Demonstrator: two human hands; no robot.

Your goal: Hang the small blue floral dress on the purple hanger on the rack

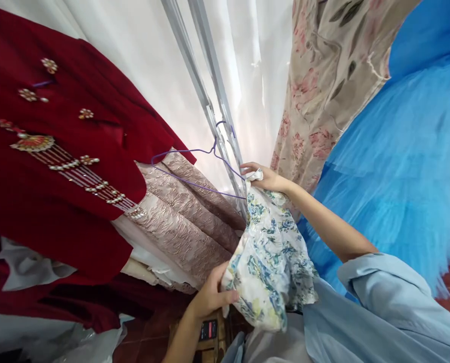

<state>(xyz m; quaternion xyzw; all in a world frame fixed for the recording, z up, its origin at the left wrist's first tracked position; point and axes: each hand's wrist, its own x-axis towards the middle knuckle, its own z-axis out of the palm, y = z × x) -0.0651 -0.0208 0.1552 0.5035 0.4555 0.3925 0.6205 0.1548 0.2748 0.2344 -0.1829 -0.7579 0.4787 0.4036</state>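
A white garment with a blue, green and yellow floral print (270, 242) is stretched between my two hands. My left hand (213, 295) pinches its lower left edge, thumb on top. Up at the garment's upper end, my right hand (265, 177) grips it beside a purple wire hanger (187, 150). One arm of the hanger runs to the garment's edge near my right fingers; the other arm is bare. The hanger's hook sits at a grey metal rail (206, 65). Whether the hanger's end is inside the garment is hidden.
To the left hang a dark red velvet garment with beaded ornaments (107, 121) and a pink textured skirt (183, 217). A beige floral dress (312, 91) and a blue tulle dress (395, 166) hang on the right. White curtain (134, 45) lies behind. Below stands a wooden stool (210, 345) with a dark device (209, 329).
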